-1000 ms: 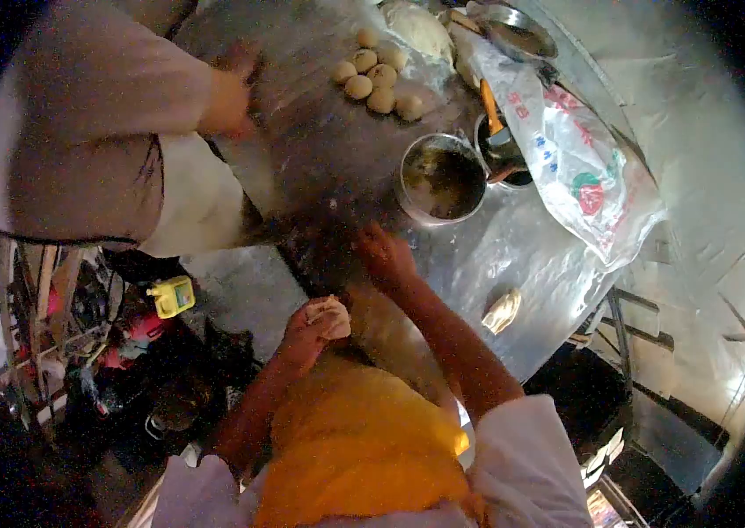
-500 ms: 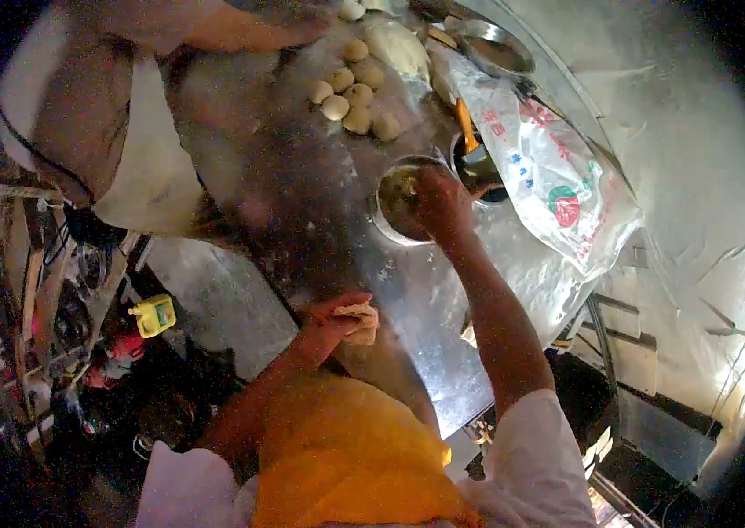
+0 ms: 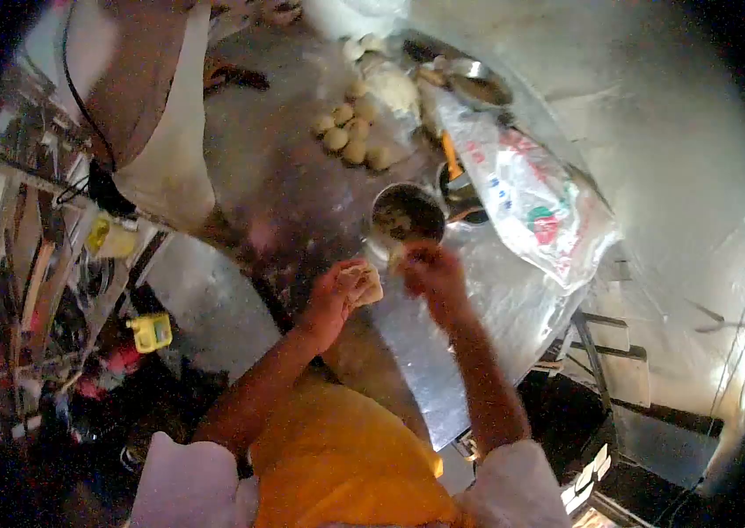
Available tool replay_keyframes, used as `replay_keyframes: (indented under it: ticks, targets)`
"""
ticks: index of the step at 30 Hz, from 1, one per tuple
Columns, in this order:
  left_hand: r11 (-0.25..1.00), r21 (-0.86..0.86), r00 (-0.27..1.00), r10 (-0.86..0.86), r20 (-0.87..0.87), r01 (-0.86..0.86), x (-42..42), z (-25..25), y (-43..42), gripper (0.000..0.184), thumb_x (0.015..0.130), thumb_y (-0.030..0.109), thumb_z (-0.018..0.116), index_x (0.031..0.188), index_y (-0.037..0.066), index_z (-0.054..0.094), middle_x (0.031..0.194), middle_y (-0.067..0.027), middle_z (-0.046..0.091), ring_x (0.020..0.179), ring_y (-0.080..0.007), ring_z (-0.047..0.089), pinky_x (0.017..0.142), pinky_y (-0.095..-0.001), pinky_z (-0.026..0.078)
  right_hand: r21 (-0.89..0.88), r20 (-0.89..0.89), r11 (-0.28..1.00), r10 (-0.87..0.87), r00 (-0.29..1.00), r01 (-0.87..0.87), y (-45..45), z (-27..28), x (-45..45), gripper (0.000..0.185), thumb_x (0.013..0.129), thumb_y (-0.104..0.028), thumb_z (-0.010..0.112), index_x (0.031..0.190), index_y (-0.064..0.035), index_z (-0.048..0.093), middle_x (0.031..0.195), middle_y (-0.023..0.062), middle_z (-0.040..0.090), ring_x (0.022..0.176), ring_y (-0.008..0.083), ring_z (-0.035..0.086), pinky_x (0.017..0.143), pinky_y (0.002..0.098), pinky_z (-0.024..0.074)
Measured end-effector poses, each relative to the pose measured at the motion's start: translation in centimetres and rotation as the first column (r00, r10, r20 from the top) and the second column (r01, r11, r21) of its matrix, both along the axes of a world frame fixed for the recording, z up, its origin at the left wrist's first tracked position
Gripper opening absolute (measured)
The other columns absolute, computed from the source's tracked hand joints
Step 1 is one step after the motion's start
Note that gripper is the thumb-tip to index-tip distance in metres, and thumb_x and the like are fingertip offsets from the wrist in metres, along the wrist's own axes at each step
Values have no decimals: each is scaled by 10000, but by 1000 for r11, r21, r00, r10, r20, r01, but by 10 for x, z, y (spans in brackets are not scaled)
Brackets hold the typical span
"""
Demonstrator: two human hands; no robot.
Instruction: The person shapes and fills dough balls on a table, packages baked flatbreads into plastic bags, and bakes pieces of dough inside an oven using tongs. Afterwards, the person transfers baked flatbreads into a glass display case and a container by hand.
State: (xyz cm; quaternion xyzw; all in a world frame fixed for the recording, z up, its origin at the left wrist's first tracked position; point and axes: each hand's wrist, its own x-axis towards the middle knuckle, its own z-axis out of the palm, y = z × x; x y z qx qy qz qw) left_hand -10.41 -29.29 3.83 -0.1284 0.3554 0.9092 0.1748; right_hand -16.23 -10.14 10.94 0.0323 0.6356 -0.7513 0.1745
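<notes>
In the head view, my left hand [image 3: 330, 304] is closed around a piece of pale dough [image 3: 362, 283], held up over the near side of the worktop. My right hand [image 3: 436, 280] is just right of it, at the near rim of a round metal bowl [image 3: 379, 231]. Its fingers are pinched together, slightly blurred, with a small pale bit showing at their tips. Dark, lumpy contents [image 3: 408, 211] fill the bowl's lower part. Beyond the bowl, several round dough balls [image 3: 355, 132] sit in a cluster, with a larger dough mass [image 3: 393, 92] behind them.
Right of the bowl stand a dark container [image 3: 465, 198] with an orange-handled brush [image 3: 451, 154] and a printed plastic bag [image 3: 522, 202]. A metal pan [image 3: 481, 86] lies behind. Another person's apron [image 3: 181, 132] borders the worktop [image 3: 302, 207] at left. A yellow jug [image 3: 152, 332] is lower left.
My right hand has drawn back out of the bowl towards me. My left hand has risen forward with the dough, bringing both hands close together. The other person's arm has moved away from the dough balls.
</notes>
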Motion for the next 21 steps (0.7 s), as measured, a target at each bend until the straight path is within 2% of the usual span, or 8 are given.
replay_keyframes:
  ticks: [3,6,7,12,15,17,20,21]
  targets:
    - [999,41,999,-5,-52,7,4,12,22,390,957,259,643,1278,48,574,1208,-53,634,1088,-154,604,928,-301,498,545,-174,838,140,975,-23,-11,17,60,167,892,-137,721,996,-15,674,798,54,680,671,110,604,606,297,509]
    - [716,-698,838,-385,-388,6,17,41,43,355,961,243,632,1260,57,591,1200,-54,650,1100,-157,602,944,-303,486,712,-436,606,-16,900,356,2,9,96,356,778,-119,788,1076,-35,614,907,126,666,714,212,634,651,326,522]
    - [824,-533,875,-389,-288,191,31,44,49,348,963,217,619,1270,56,589,1209,-55,652,1116,-149,593,955,-305,480,742,-487,515,-27,873,429,10,6,107,417,754,-107,797,1111,-38,592,968,134,658,740,239,646,660,337,533]
    - [798,-421,774,-567,-281,432,65,82,66,376,966,166,579,1327,60,571,1246,-77,633,1147,-148,573,983,-306,467,601,-439,767,84,894,223,62,-21,160,579,785,-126,800,1279,-11,522,1233,170,606,943,293,677,781,372,565]
    - [644,-685,436,-754,-492,342,69,77,77,473,964,150,556,1426,73,489,1284,-81,598,1142,-166,576,1003,-317,457,29,-234,997,72,970,-67,71,33,187,616,802,-176,807,1326,-34,515,1299,155,582,1112,257,619,917,388,526]
    - [665,-139,620,-739,-262,734,83,102,81,550,975,112,508,1507,86,372,1309,-92,570,1150,-189,574,1016,-311,445,-253,-200,962,53,978,-103,66,112,214,657,788,-209,831,1342,-47,516,1308,151,577,1201,265,573,994,409,492]
    - [601,-340,474,-790,-388,723,96,116,101,595,981,53,443,1552,103,283,1392,-112,493,1206,-194,528,1047,-319,427,730,-466,664,310,828,162,94,87,228,690,708,-288,877,1286,-67,573,1272,132,596,1165,361,569,988,478,481]
    - [615,-492,381,-780,-497,616,98,113,111,603,980,42,434,1557,115,276,1424,-120,458,1227,-195,509,1057,-325,423,730,-474,660,301,828,178,103,82,234,690,708,-288,877,1286,-67,573,1272,132,596,1165,361,569,988,478,481]
